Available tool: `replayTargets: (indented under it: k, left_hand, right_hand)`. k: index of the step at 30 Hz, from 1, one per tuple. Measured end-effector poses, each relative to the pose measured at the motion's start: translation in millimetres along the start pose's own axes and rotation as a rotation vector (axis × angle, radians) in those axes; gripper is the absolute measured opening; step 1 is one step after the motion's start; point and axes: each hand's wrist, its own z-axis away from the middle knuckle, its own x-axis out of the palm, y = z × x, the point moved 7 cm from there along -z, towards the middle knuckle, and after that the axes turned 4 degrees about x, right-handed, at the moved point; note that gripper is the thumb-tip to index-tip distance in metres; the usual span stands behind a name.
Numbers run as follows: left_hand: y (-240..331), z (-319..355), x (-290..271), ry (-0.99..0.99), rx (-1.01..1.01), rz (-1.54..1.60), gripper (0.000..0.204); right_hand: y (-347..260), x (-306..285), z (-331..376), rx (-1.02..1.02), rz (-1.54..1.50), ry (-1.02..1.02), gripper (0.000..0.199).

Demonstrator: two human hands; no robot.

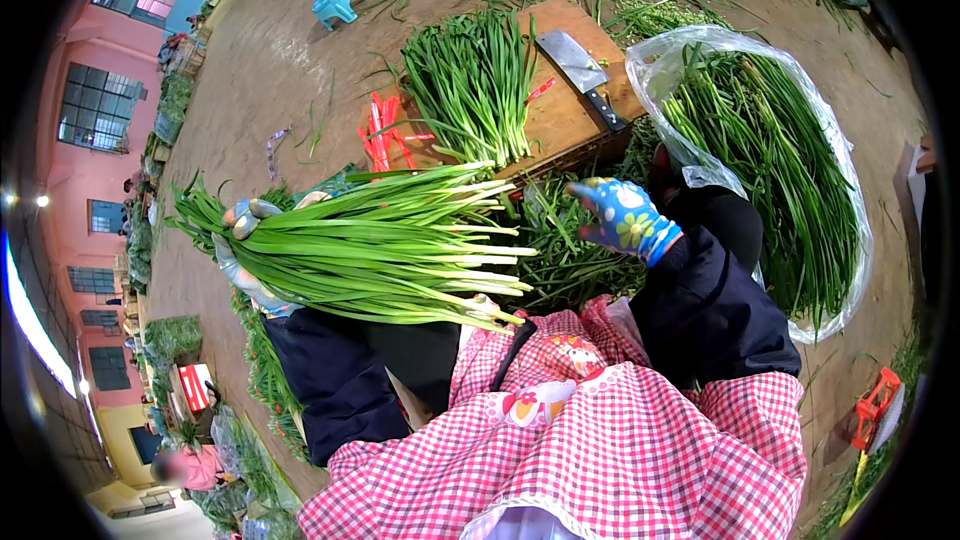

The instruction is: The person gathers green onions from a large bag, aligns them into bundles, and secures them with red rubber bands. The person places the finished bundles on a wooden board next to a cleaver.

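Note:
My left hand (245, 250), in a patterned glove, is wrapped round a large bunch of garlic chives (390, 250). The bunch lies across my front, its pale cut ends fanned to the right. My right hand (630, 222), in a blue flowered glove, is empty just right of those ends, its fingers and thumb apart. Ahead, a second pile of chives (470, 85) rests on a wooden board (562, 125). A cleaver (574, 62) with a black handle lies on the board's right side. Red strips (380, 130) lie beside the board's left edge.
At right stands a clear plastic bag (843, 140) full of long chives (770, 170). Loose green trimmings (565, 260) lie between my knees and beyond the board. A blue stool (337, 3) stands farther off on the floor. An orange-red tool (876, 408) lies at lower right.

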Motion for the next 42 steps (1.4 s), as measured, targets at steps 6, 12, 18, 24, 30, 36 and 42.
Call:
replayTargets:
  k: [6,12,18,24,30,36,42]
  left_hand:
    - [-15,0,13,-0.04,-0.158,0.04,0.011]
    - [-9,-3,10,-0.058,-0.11,0.019,0.013]
    - [-22,1,6,0.03,-0.062,-0.077,0.013]
    - [-14,-2,6,0.01,-0.119,0.073,0.011]
    - [-6,1,-2,0.053,0.005,0.021,0.013]
    - [-17,-2,3,0.013,-0.062,0.141,0.018]
    - [3,0,-3,-0.006,0.006,0.052,0.007]
  right_hand:
    - [-41,11,-49,-0.1,-0.925,0.154,0.067]
    - [-28,36,-63,0.061,-1.305,0.107,0.012]
    - [-12,7,-36,0.087,-1.04,-0.035,0.016]
    - [43,0,-4,0.221,0.282,-0.326,0.028]
    - [-27,30,-22,0.098,-0.914,-0.346,0.04]
    - [-57,27,-29,-0.072,-1.004,0.155,0.029]
    - [-9,47,-4,0.15,-0.323,-0.056,0.023]
